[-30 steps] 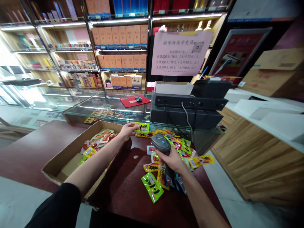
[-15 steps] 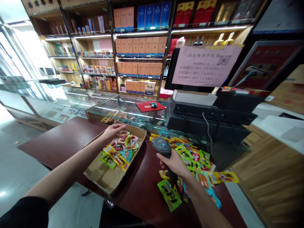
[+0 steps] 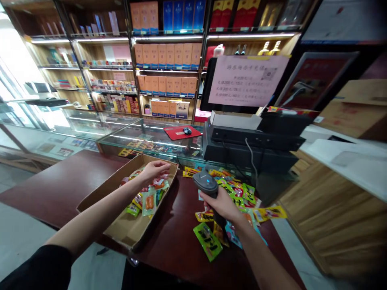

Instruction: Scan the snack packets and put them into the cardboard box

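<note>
My right hand (image 3: 222,203) is wrapped round the grip of a dark barcode scanner (image 3: 206,183), which has a small blue light on top. My left hand (image 3: 156,170) hovers over a shallow cardboard box (image 3: 125,233), fingers bent together; what they pinch, if anything, is hidden. Inside the box lies a heap of small snack packets, among them a clear sausage packet (image 3: 149,202) on top. More packets in yellow, green and blue are spread on the table by the scanner. A green packet (image 3: 208,241) lies near the table's front edge.
The dark red table (image 3: 60,173) meets a glass display counter (image 3: 145,135). On the counter are a red mat with a mouse (image 3: 187,131) and a monitor with a pink paper notice (image 3: 248,80). Behind stand shelves of boxed goods. A wooden cabinet (image 3: 326,209) is at right.
My left hand has moved right over the box, and a sausage packet now shows on top of the heap. The scanner stays in my right hand. The view has shifted slightly.
</note>
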{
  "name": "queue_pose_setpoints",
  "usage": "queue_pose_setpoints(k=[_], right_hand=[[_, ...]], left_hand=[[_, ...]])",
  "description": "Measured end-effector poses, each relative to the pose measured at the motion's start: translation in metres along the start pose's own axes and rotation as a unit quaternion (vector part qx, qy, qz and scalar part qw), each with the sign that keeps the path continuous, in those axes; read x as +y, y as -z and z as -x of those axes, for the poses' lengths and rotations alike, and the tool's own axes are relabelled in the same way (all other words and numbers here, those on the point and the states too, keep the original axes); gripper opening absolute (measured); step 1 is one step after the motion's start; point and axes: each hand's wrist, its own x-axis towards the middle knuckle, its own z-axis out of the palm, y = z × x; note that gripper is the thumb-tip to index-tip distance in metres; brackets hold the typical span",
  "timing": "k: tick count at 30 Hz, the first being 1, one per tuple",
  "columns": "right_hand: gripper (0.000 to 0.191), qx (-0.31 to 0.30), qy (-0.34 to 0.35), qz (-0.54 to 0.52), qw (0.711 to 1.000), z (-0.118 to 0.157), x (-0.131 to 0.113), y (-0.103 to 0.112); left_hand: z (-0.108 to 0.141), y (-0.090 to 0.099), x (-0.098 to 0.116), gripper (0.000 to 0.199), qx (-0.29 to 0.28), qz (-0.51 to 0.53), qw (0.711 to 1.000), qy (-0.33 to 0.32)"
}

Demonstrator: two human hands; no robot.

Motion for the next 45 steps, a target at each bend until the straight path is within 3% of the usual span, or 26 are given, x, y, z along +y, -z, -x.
queue_pose_setpoints(k=[7,14,18,25,28,31,35,40,45], right_hand=[[0.025,0.070,0.006,0.028,0.997,0.022,0.012,0.048],[0.027,0.130,-0.027,0.009,0.991,0.041,0.040,0.088],[0.027,0.149,-0.014,-0.001,0.989,0.051,0.059,0.101],[0.028,0.166,-0.032,0.031,0.985,0.067,0.076,0.104],[0.029,0.190,-0.039,0.038,0.980,0.072,0.072,0.097],[0.029,0.206,-0.050,0.018,0.977,0.076,0.063,0.084],[0.031,0.197,-0.075,-0.024,0.977,0.074,0.049,0.059],[0.030,0.170,-0.057,-0.027,0.983,0.066,0.032,0.024],[0.027,0.146,-0.052,-0.057,0.986,0.059,0.021,-0.004]], left_hand=[[-0.026,-0.082,-0.015,0.042,-0.087,-0.039,0.995,0.027],[-0.057,-0.158,-0.043,0.042,-0.151,-0.100,0.983,0.038],[-0.076,-0.185,-0.066,0.035,-0.164,-0.235,0.957,-0.041],[-0.095,-0.208,-0.091,0.048,-0.101,-0.375,0.911,-0.137],[-0.097,-0.212,-0.090,0.047,-0.104,-0.392,0.903,-0.142],[-0.094,-0.205,-0.087,0.045,-0.118,-0.372,0.915,-0.099],[-0.082,-0.177,-0.083,0.027,-0.151,-0.263,0.953,-0.016],[-0.060,-0.131,-0.064,0.026,-0.158,-0.059,0.984,0.050],[-0.048,-0.106,-0.055,0.032,-0.126,0.040,0.990,0.046]])
